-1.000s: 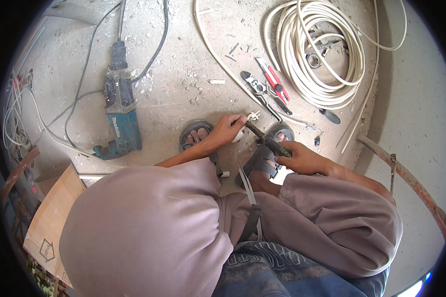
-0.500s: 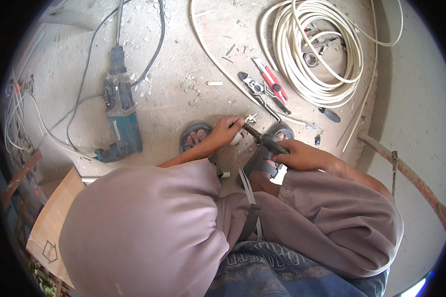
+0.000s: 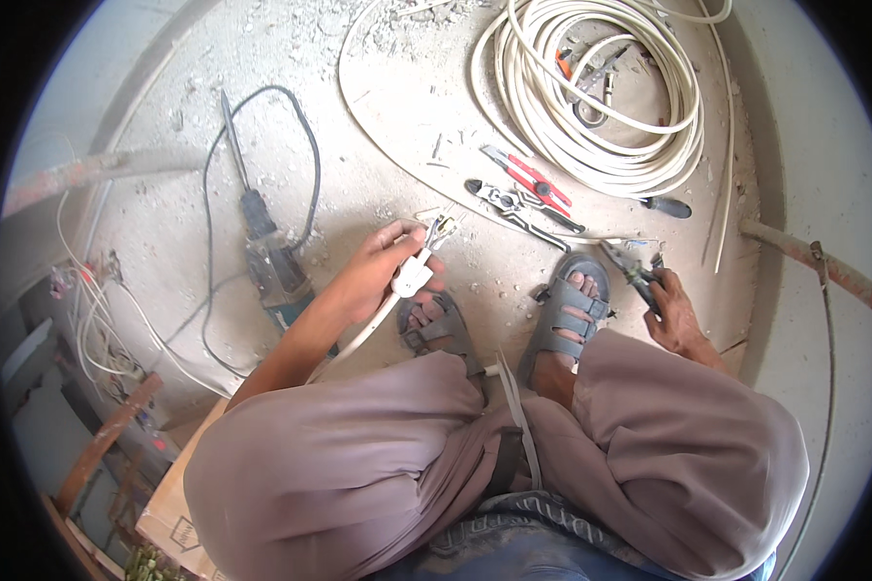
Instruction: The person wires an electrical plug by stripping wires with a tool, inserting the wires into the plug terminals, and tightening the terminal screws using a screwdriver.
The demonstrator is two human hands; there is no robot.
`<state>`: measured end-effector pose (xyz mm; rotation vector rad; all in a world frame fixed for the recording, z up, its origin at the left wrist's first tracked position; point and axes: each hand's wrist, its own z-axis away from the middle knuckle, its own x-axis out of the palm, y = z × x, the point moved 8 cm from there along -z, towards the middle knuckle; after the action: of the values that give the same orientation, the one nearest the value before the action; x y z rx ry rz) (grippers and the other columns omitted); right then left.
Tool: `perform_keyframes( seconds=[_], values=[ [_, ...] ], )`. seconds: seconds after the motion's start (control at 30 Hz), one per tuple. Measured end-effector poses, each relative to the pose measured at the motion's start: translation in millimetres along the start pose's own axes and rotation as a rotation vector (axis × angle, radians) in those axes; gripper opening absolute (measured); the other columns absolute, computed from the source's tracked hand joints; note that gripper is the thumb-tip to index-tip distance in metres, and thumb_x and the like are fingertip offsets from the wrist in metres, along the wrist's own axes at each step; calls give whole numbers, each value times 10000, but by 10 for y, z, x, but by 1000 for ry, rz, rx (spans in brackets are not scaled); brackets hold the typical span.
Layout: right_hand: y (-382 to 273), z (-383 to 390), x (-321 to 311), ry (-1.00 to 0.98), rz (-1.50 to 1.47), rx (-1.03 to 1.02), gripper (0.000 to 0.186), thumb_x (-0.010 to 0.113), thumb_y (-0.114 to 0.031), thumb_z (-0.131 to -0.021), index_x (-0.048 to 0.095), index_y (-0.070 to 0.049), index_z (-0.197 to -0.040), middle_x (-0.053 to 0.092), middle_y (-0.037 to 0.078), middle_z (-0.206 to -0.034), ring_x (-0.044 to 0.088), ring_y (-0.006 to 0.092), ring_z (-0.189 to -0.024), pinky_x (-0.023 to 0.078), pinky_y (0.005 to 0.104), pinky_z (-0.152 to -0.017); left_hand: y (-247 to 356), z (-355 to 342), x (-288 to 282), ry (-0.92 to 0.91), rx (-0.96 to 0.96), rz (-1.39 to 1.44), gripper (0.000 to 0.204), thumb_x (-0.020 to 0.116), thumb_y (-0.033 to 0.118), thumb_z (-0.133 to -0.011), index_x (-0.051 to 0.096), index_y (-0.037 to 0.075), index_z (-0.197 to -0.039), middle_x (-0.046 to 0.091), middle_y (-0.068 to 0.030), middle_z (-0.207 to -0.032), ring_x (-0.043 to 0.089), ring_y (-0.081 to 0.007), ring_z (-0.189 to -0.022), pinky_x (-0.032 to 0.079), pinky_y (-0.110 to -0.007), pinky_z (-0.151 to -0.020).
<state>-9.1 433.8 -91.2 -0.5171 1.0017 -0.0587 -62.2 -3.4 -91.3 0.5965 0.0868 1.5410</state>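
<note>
My left hand [image 3: 373,266] is closed around a white electrical plug [image 3: 413,276], held just above my left foot. A white cable [image 3: 363,336] runs from the plug back toward my left knee. At its far end, bare metal parts and wires [image 3: 442,229] stick out. My right hand [image 3: 674,315] is away to the right, beside my right sandal, with its fingers round the handles of pliers [image 3: 633,271] whose jaws point up and left, low near the floor. Ahead of my feet lie a pair of black-and-grey wire strippers [image 3: 513,208] and a red utility knife [image 3: 530,181].
A big coil of white cable [image 3: 499,77] lies at the far right, with tools inside it. A black-handled tool [image 3: 669,207] rests at its near edge. To the left is a demolition hammer [image 3: 273,261] with its cord. A cardboard box [image 3: 176,504] and rusty bar [image 3: 107,441] stand near left.
My right hand has drawn the pliers away from the plug, off to the right. My left hand has shifted left, and the plug now shows clearly in it. My view has turned somewhat.
</note>
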Motion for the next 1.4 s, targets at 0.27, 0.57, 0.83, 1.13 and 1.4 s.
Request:
perform_keyframes(
  seconds=[0.27, 0.57, 0.83, 1.13, 1.4],
  values=[
    [-682, -636, -532, 275, -44, -150, 411, 690, -127, -828, 583, -16, -1209, 516, 230, -1298, 505, 424, -1207, 426, 487, -1043, 439, 424, 335, 86, 158, -659, 365, 577, 254, -1014, 492, 39, -1296, 695, -117, -969, 663, -137, -766, 517, -258, -561],
    [-1288, -1314, -318, 37, -178, -502, 243, 646, -62, -808, 695, -29, -1043, 677, 150, -903, 657, 369, -937, 552, 442, -803, 835, 714, 128, 400, 477, -1056, 202, 582, 109, -965, 627, 13, -1137, 678, -59, -823, 585, -83, -647, 472, -254, -563],
    [-1687, -1400, 330, 119, -103, -502, 107, 684, -80, -763, 632, -55, -853, 608, 114, -876, 626, 312, -907, 529, 435, -759, 1117, 665, 110, 427, 530, -988, 216, 569, 162, -987, 628, 15, -1133, 664, -46, -818, 563, -70, -645, 398, -236, -502],
    [-1985, -2515, 19, 397, -130, -458, 248, 653, -51, -772, 712, -98, -1007, 645, 106, -945, 610, 329, -976, 514, 443, -825, 1196, 592, -195, 332, 497, -258, 384, 575, 240, -994, 576, -31, -1266, 665, -53, -887, 657, -126, -731, 528, -231, -568],
    [-1936, -3145, -299, 503, -158, -353, 204, 653, -43, -789, 707, -36, -986, 668, 134, -933, 615, 349, -984, 519, 447, -846, 1263, 963, -346, 315, 538, -201, 433, 543, 278, -1008, 551, -52, -1289, 653, -67, -911, 662, -152, -791, 539, -262, -594]
  ],
)
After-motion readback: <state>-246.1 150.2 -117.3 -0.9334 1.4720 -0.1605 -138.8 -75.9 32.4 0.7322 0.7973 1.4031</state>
